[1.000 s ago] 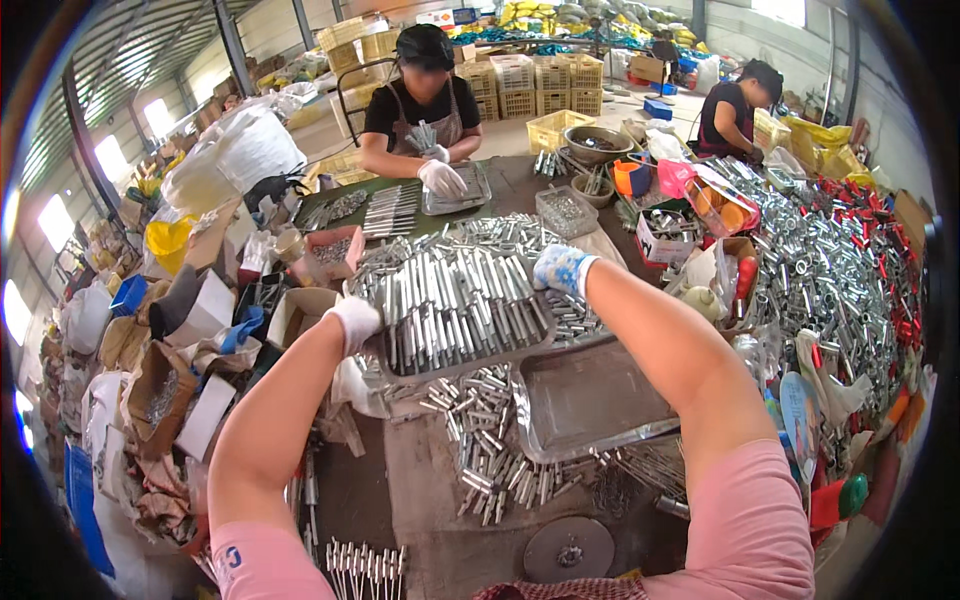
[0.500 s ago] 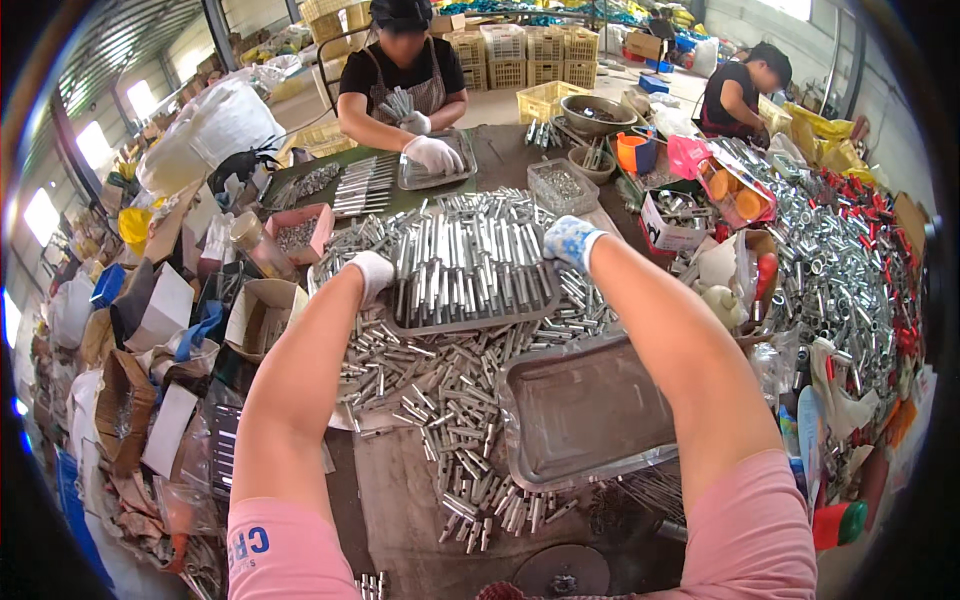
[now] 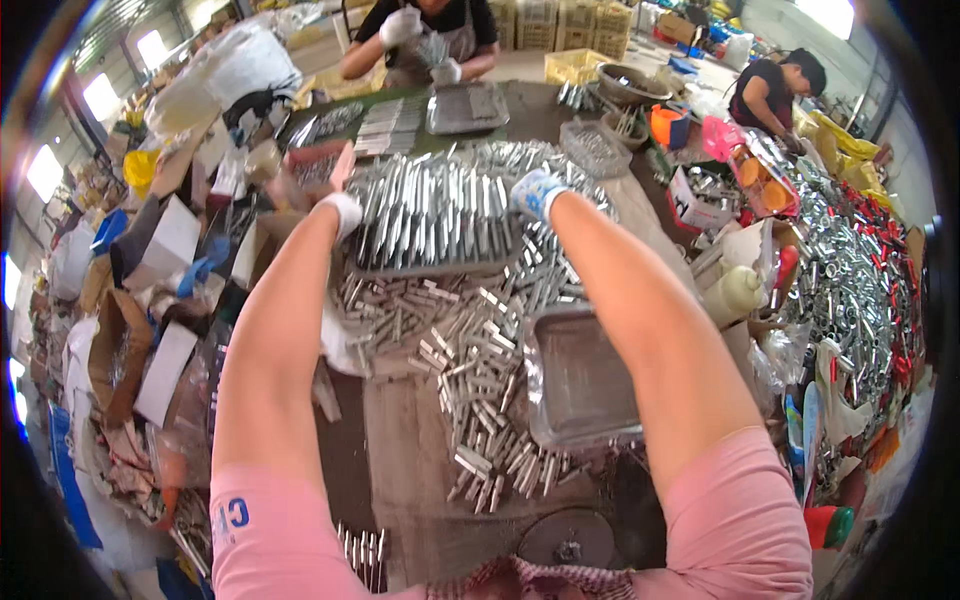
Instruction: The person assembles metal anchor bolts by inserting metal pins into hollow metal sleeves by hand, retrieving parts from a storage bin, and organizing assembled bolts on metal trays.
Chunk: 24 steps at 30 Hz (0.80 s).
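Observation:
Between my two hands is a metal tray [image 3: 430, 268] filled with silver metal pins standing in packed rows. My left hand [image 3: 343, 213], in a white glove, is closed on the tray's left edge. My right hand [image 3: 538, 192], in a white and blue patterned glove, grips its right edge; its fingertips are partly hidden. The tray is over a heap of loose metal pins [image 3: 480, 400], which spreads toward me across the table. A second grey tray [image 3: 585, 405], with nothing lying in it, sits right of the heap, partly covered by my right forearm.
Across the table a co-worker holds a bunch of rods [image 3: 434, 48] behind another tray [image 3: 467, 128]. Cardboard boxes [image 3: 170, 240] crowd the left side. At right are a cream bottle [image 3: 735, 292] and a big pile of metal parts [image 3: 850, 290]. A round disc [image 3: 568, 540] lies near me.
My hands and the filled tray have moved away from me and to the left. The co-worker's gloved hand has lifted off the far tray. The whole view has shifted slightly.

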Tool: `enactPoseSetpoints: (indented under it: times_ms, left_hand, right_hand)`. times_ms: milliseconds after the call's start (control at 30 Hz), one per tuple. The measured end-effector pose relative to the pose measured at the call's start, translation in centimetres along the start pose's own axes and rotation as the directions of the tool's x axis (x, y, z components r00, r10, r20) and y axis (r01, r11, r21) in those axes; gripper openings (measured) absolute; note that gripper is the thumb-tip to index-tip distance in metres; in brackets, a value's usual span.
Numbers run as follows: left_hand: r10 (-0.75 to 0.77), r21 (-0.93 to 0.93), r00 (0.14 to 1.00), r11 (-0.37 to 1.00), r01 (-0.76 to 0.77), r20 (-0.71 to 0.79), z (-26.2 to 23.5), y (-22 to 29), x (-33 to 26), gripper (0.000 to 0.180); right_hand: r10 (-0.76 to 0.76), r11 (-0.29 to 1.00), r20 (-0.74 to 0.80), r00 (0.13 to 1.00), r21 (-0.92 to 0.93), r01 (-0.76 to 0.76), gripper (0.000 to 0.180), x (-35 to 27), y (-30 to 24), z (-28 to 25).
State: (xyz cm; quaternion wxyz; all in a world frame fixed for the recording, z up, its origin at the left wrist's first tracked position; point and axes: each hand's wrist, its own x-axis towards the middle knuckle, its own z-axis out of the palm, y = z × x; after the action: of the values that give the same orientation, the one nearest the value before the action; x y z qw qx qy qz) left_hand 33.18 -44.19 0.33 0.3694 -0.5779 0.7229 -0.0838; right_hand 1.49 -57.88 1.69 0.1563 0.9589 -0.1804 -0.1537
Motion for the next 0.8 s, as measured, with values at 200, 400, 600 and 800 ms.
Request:
enactPoseSetpoints:
  times_ms: [200, 400, 600, 800]
  left_hand:
    - [-0.072, 0.009, 0.996, 0.997, 0.071, 0.053, -3.9, 3.0, -1.8, 0.023]
    - [-0.695, -0.892, 0.676, 0.436, 0.123, -0.247, -9.5, 15.5, -18.4, 0.036]
    - [-0.523, -0.874, 0.843, 0.460, 0.158, -0.123, -8.0, 32.6, -24.1, 0.085]
    - [-0.570, -0.911, 0.821, 0.351, 0.219, -0.022, -10.7, 35.4, -20.6, 0.092]
  right_hand:
    - [0.518, 0.663, -0.043, 0.854, 0.652, -0.369, 0.032, -8.8, -3.7, -1.3]
    - [0.243, 0.956, -0.069, 0.968, 0.186, -0.227, 0.057, -29.0, -10.9, -5.1]
    - [0.151, 0.978, -0.200, 0.968, 0.170, -0.118, 0.031, -31.6, -14.9, -2.0]
    - [0.005, 1.000, -0.184, 0.983, 0.007, -0.003, 0.033, -34.4, -16.2, -1.4]
